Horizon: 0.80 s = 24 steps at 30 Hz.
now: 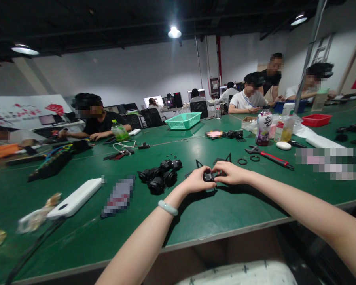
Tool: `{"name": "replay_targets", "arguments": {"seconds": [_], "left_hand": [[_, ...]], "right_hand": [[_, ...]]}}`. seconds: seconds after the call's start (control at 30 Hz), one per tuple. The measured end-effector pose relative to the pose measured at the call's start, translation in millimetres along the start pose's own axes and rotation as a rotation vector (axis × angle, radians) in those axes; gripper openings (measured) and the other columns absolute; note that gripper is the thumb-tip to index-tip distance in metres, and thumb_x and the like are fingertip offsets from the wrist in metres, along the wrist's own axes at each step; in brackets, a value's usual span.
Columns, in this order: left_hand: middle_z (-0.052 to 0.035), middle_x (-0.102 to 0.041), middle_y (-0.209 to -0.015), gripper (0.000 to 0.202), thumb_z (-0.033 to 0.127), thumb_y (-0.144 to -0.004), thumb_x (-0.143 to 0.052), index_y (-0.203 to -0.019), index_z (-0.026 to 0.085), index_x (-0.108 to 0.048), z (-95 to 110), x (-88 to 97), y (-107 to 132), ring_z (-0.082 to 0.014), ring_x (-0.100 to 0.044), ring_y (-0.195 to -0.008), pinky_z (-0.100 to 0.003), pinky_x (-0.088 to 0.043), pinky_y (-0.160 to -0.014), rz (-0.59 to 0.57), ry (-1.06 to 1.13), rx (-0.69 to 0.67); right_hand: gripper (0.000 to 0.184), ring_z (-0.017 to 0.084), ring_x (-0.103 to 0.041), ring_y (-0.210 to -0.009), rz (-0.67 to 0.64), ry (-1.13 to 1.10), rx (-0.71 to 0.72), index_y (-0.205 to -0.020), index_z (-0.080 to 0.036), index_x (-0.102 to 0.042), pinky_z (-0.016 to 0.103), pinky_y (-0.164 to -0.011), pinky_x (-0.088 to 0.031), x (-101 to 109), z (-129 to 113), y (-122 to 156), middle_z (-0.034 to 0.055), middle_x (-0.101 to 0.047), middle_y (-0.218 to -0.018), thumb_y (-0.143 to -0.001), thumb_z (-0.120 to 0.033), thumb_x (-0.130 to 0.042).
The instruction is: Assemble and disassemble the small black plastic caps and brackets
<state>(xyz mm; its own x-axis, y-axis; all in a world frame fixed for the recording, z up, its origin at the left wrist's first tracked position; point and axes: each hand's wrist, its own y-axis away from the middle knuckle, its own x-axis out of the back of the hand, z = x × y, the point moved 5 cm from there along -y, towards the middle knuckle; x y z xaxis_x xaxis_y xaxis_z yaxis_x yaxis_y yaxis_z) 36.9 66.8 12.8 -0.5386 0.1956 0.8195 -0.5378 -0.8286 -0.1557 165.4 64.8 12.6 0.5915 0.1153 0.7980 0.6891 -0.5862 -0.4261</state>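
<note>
while the left hand (195, 183) and right hand (230, 174) meet over the bench (77, 237), a small black part (208, 177) sits pinched between their fingertips. left grip holds its left end, right grip its right; neither hand is nearer.

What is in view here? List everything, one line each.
table: one, green, under everything
basket: one, mint green, far middle
tray: one, red, far right
drink bottle: one, purple, right of centre
wrench: one, red-handled, right of the hands
rings: two, black, beside the wrench
assembled parts: one cluster, black, left of the hands
power bank: one, white, near left
people: several, far edge
small part: one, black, pinched between both hands
bracelet: one, pale green, left wrist
left hand: grips small part
right hand: grips small part
</note>
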Motion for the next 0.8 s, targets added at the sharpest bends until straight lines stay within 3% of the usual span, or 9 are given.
{"name": "replay_targets", "arguments": {"seconds": [0.33, 0.5, 0.8], "left_hand": [[-0.0012, -0.056, -0.083, 0.046, 0.037, -0.057, -0.061, -0.097, 0.016, -0.050, 2, 0.6, 0, -0.0150, -0.052, -0.074, -0.024, -0.042, -0.067, -0.012, -0.021, -0.016], [-0.0010, -0.057, -0.082, 0.045, 0.036, -0.057, -0.061, -0.096, 0.016, -0.051, 1, -0.1, -1, -0.0153, -0.053, -0.074, -0.024, -0.042, -0.066, -0.007, -0.027, -0.005], [-0.0022, -0.058, -0.084, 0.047, 0.035, -0.056, -0.062, -0.097, 0.015, -0.051, 2, 1.4, -4, -0.0165, -0.053, -0.076, -0.026, -0.042, -0.067, 0.002, -0.004, 0.009]], "right_hand": [[0.031, 0.012, -0.047, -0.069, -0.025, 0.016, -0.116, -0.082, -0.011, -0.057, 0.025, -0.066, -0.037, -15, 17, -5, 0.0062, -0.052, -0.076, -0.085, -0.030, -0.033], [0.027, 0.013, -0.048, -0.070, 0.020, 0.051, -0.142, -0.078, -0.012, -0.057, 0.024, -0.065, -0.036, -13, 17, -8, 0.0059, -0.055, -0.075, -0.084, -0.029, -0.036], [0.023, 0.011, -0.048, -0.062, 0.172, 0.037, -0.311, -0.072, -0.013, -0.055, 0.021, -0.056, -0.034, -12, 31, -11, 0.0030, -0.056, -0.068, -0.079, -0.032, -0.044]]}}
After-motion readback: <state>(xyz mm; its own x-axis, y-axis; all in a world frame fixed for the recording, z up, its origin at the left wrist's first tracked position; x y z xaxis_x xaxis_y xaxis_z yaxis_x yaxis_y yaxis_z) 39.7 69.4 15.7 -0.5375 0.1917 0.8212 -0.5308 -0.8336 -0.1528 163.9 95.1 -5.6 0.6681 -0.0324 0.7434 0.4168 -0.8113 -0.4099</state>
